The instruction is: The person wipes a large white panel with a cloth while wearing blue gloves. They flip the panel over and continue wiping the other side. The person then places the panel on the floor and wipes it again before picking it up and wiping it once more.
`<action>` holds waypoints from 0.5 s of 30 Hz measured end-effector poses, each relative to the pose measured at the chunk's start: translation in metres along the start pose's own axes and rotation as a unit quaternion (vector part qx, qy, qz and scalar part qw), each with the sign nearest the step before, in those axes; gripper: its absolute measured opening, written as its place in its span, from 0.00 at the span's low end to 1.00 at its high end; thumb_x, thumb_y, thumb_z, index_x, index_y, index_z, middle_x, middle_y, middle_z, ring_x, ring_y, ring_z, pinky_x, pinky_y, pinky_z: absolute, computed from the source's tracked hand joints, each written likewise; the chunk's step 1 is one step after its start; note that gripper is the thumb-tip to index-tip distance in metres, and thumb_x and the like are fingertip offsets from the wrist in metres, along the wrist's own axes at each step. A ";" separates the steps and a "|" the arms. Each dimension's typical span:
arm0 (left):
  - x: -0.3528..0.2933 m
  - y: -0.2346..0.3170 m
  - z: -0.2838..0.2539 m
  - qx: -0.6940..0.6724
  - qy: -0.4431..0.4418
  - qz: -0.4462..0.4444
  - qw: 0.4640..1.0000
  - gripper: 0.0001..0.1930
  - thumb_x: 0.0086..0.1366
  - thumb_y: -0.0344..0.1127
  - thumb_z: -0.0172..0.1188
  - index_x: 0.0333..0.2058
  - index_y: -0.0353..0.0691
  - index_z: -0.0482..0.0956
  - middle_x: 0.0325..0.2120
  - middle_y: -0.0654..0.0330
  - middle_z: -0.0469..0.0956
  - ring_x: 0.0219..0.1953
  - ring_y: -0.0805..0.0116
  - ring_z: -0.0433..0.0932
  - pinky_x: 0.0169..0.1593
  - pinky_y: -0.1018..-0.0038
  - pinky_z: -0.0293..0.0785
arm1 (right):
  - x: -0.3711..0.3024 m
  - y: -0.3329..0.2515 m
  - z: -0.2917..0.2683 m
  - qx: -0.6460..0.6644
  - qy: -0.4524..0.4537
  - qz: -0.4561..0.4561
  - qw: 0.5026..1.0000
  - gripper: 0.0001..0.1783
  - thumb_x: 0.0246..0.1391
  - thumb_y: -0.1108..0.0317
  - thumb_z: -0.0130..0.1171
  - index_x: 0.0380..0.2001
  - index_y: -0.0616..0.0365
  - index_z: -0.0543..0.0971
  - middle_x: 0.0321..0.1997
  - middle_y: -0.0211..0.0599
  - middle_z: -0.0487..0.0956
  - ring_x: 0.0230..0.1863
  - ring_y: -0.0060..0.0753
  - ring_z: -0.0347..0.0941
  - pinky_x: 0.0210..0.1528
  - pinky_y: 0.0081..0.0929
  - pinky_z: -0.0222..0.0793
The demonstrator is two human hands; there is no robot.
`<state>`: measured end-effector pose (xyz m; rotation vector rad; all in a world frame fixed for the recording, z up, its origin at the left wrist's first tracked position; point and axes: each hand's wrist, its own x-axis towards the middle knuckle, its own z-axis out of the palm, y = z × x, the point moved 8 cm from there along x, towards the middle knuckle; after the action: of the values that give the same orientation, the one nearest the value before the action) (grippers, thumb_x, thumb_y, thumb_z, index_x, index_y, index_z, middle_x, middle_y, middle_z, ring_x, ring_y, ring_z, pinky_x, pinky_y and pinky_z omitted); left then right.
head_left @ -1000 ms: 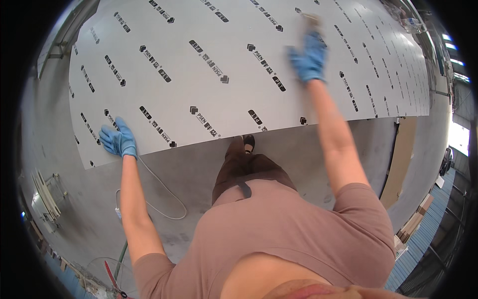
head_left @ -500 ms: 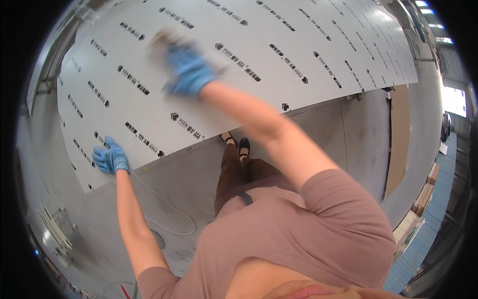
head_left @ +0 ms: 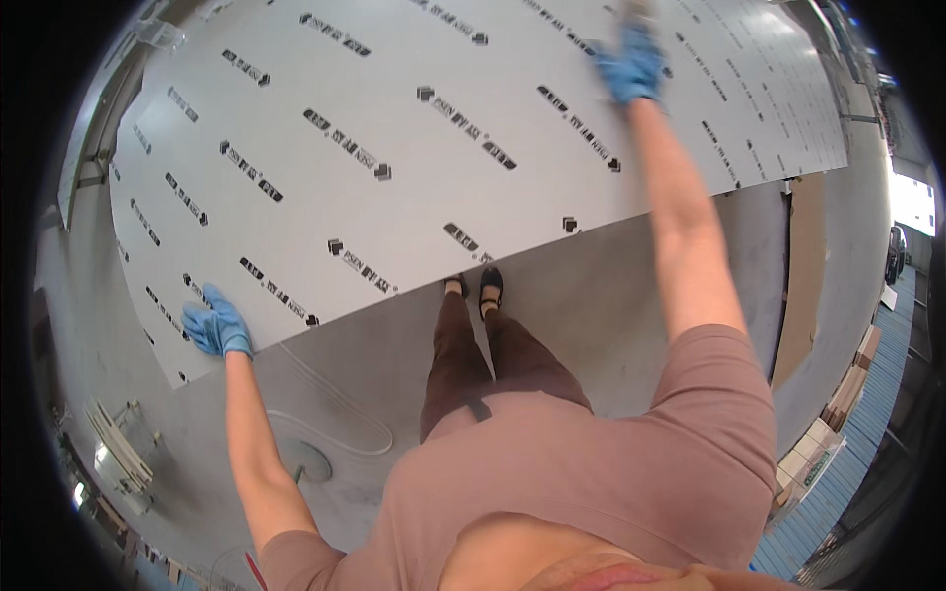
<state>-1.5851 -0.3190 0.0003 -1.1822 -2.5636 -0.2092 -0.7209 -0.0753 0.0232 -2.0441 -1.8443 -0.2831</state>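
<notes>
A large white sheet (head_left: 414,217), covered in rows of dark printed marks, lies before me. My left hand (head_left: 217,323), in a blue glove, rests open at the near left edge of the sheet, fingers over its surface. Stretched far out, my right hand (head_left: 634,67) is over the right part of the sheet, also gloved in blue. Past its fingers shows a tan object (head_left: 639,10), blurred and partly cut off by the upper edge of the view; its kind cannot be made out. The fingers of this hand look closed on it, the thumb side jutting left.
A brown board (head_left: 800,286) stands to the right beyond the sheet's edge. On the grey floor lie a pale looped hose (head_left: 365,451) and a round disc-like base (head_left: 307,460). A rack of pale slats (head_left: 118,448) is at lower left, stacked boxes (head_left: 813,448) at right.
My right hand has swept across the sheet to the right and farther out, with the tan object. My left hand has stayed at the near left edge.
</notes>
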 end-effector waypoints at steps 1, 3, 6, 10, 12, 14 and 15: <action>0.000 -0.001 0.003 0.005 -0.011 0.001 1.000 0.37 0.72 0.69 0.51 0.56 0.37 0.73 0.59 0.46 0.72 0.65 0.46 0.69 0.64 0.50 0.64 | -0.015 0.071 -0.004 -0.076 -0.045 0.080 0.993 0.57 0.63 0.26 0.49 0.81 0.55 0.50 0.85 0.50 0.49 0.86 0.47 0.41 0.84 0.45 0.37; 0.000 0.003 0.001 0.016 0.007 0.025 1.000 0.35 0.72 0.69 0.51 0.54 0.38 0.73 0.57 0.47 0.73 0.63 0.46 0.70 0.63 0.50 0.65 | -0.059 0.155 -0.034 -0.087 -0.001 0.120 0.989 0.58 0.62 0.22 0.44 0.80 0.56 0.53 0.86 0.50 0.49 0.86 0.48 0.40 0.84 0.49 0.34; -0.001 0.004 0.000 0.032 0.009 0.023 0.999 0.33 0.72 0.68 0.51 0.50 0.39 0.72 0.53 0.49 0.73 0.60 0.46 0.70 0.62 0.49 0.65 | -0.108 0.156 -0.039 -0.149 -0.058 0.161 0.974 0.60 0.61 0.19 0.41 0.80 0.58 0.55 0.85 0.50 0.49 0.86 0.53 0.40 0.84 0.52 0.32; -0.002 0.009 0.000 0.044 0.012 0.021 0.999 0.31 0.72 0.67 0.52 0.48 0.39 0.71 0.51 0.50 0.72 0.59 0.47 0.70 0.62 0.50 0.64 | -0.139 -0.059 -0.054 0.022 0.024 -0.033 0.999 0.58 0.64 0.27 0.50 0.79 0.63 0.52 0.84 0.54 0.50 0.86 0.50 0.41 0.84 0.48 0.34; -0.002 0.011 -0.002 0.048 0.017 0.017 0.999 0.31 0.72 0.67 0.52 0.48 0.39 0.71 0.51 0.50 0.72 0.59 0.47 0.70 0.62 0.49 0.64 | -0.169 -0.197 -0.042 0.105 -0.088 -0.089 0.987 0.63 0.54 0.29 0.60 0.80 0.60 0.53 0.85 0.54 0.49 0.85 0.50 0.43 0.84 0.50 0.33; -0.002 0.013 -0.004 0.049 0.014 0.011 0.999 0.32 0.71 0.67 0.52 0.48 0.39 0.71 0.50 0.50 0.72 0.59 0.47 0.70 0.62 0.49 0.64 | -0.209 -0.335 -0.051 0.164 -0.127 -0.199 0.958 0.64 0.51 0.28 0.62 0.79 0.60 0.56 0.84 0.53 0.51 0.85 0.53 0.43 0.85 0.53 0.31; -0.003 0.013 -0.005 0.049 0.009 0.005 0.999 0.32 0.71 0.68 0.52 0.48 0.39 0.71 0.50 0.50 0.72 0.59 0.47 0.70 0.62 0.49 0.64 | -0.230 -0.392 -0.058 0.197 -0.141 -0.249 0.938 0.63 0.50 0.27 0.62 0.78 0.60 0.58 0.84 0.53 0.52 0.85 0.53 0.44 0.84 0.55 0.31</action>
<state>-1.5728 -0.3139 0.0037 -1.1517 -2.5196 -0.0894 -1.1303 -0.2793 0.0408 -1.3840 -2.3494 0.2541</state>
